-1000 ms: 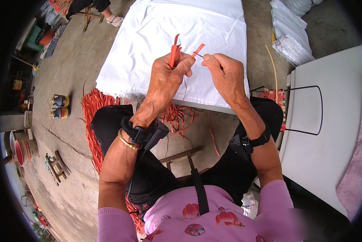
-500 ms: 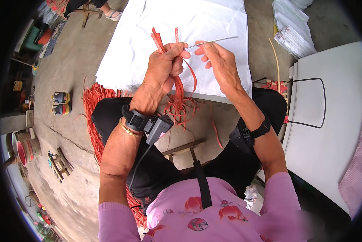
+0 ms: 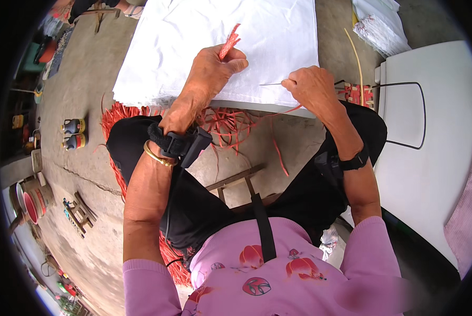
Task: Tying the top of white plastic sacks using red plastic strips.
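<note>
My left hand (image 3: 208, 72) is closed around a bundle of red strips (image 3: 229, 43), whose cut ends stick up past the thumb. Below that hand, the loose tails of the bundle (image 3: 228, 124) hang in a tangle over the edge of the white cloth (image 3: 262, 47). To the right, my right hand (image 3: 314, 88) pinches a thin metal needle (image 3: 270, 84) that points left, just above the cloth. A single red strand (image 3: 293, 109) runs beneath my right hand toward the tangle. How it meets the needle is hidden.
A larger heap of red strips (image 3: 121, 118) lies by my left knee. On the floor at left stand two dark jugs (image 3: 74, 134) and a small wooden stool (image 3: 79, 213). A white surface with a black wire handle (image 3: 423, 116) is at right. Someone's foot (image 3: 133, 10) shows at top left.
My right hand has moved right and down, away from the left hand, taking the needle along. My left hand has turned, and the bundle's upper ends now lean right.
</note>
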### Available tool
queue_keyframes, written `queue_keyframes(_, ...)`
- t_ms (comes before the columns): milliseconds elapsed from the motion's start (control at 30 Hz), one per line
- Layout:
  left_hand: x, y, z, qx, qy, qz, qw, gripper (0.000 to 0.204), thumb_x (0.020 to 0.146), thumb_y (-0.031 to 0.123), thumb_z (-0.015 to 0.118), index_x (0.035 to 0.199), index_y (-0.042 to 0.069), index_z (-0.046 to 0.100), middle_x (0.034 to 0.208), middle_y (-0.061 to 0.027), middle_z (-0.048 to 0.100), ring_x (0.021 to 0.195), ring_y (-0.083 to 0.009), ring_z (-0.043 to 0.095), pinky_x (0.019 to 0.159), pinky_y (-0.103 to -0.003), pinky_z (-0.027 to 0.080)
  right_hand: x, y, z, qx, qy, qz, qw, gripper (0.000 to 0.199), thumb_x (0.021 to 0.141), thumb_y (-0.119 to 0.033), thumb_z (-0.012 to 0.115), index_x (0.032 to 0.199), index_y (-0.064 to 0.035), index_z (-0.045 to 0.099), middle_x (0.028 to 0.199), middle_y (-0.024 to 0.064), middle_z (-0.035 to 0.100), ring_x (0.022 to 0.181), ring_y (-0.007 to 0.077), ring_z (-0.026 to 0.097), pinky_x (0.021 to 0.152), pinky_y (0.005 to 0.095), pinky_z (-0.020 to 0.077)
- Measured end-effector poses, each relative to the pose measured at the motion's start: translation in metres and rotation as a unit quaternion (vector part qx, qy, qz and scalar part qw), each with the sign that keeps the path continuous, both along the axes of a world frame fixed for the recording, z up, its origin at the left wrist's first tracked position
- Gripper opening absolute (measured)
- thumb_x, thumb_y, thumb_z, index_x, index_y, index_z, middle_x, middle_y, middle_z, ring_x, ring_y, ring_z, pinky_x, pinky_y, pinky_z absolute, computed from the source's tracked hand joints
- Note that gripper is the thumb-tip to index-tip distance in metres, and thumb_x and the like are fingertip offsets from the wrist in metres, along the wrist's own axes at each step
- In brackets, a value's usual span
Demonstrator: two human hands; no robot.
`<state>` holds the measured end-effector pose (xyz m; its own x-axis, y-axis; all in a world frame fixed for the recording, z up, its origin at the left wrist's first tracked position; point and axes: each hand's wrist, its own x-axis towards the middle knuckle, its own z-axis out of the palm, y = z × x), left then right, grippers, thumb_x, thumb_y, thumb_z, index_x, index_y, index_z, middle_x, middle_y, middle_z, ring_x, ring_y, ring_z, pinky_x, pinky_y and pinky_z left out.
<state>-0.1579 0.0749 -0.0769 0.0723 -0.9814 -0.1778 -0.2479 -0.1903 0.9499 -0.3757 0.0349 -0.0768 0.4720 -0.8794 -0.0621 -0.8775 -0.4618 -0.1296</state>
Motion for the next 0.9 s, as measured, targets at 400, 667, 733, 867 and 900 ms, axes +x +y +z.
queue_keyframes(400,-0.031,0.016,-0.025,-0.122,-0.343,-0.211,0.907,0.021,0.071,0.018,0.069,0.087,0.007,0.06,0.088,-0.0091,0.059,0.082,-0.0322,0.058,0.069,-0.042,0.047,-0.019,-0.014,-0.024,-0.023,0.03,-0.085,0.996,0.025,0.079,-0.023,0.061,0.076,0.0009,0.067,0.075,0.0203,0.064,0.072,0.0345,0.064,0.062,0.042,0.0497)
queue_keyframes(667,-0.021,0.004,-0.033,-0.109,-0.317,-0.236,0.912,0.014,0.077,0.016,0.061,0.085,0.004,0.061,0.085,-0.0124,0.06,0.079,-0.0332,0.058,0.066,-0.042,0.047,-0.018,-0.017,-0.024,0.006,0.022,-0.092,0.996,0.026,0.079,-0.024,0.061,0.075,0.0008,0.067,0.074,0.0198,0.064,0.073,0.0353,0.064,0.065,0.0426,0.0495)
queue_keyframes(733,-0.022,0.001,-0.032,-0.101,-0.267,-0.22,0.933,0.01,0.08,0.008,0.062,0.086,0.0,0.062,0.072,-0.0126,0.058,0.062,-0.0238,0.052,0.06,-0.036,0.043,-0.024,-0.019,-0.028,-0.012,0.018,-0.093,0.995,0.026,0.079,-0.025,0.061,0.074,0.0003,0.066,0.074,0.0191,0.064,0.072,0.0345,0.064,0.064,0.0426,0.0493)
queue_keyframes(867,-0.021,-0.003,-0.013,-0.089,-0.193,-0.127,0.969,0.011,0.083,0.009,0.061,0.085,-0.001,0.061,0.059,-0.0073,0.047,0.059,-0.0112,0.04,0.056,-0.029,0.04,-0.023,-0.022,-0.007,-0.041,-0.067,-0.126,0.989,0.028,0.08,-0.028,0.061,0.072,-0.0009,0.065,0.077,0.0174,0.065,0.068,0.0323,0.063,0.061,0.0429,0.049)
queue_keyframes(900,-0.02,-0.002,-0.008,-0.09,-0.195,-0.125,0.969,0.011,0.083,0.009,0.061,0.085,-0.001,0.061,0.059,-0.0073,0.047,0.059,-0.0112,0.04,0.056,-0.029,0.04,-0.017,-0.018,0.006,-0.042,-0.069,-0.124,0.989,0.028,0.08,-0.028,0.061,0.072,-0.0009,0.065,0.077,0.0174,0.065,0.068,0.0323,0.063,0.061,0.0429,0.049)
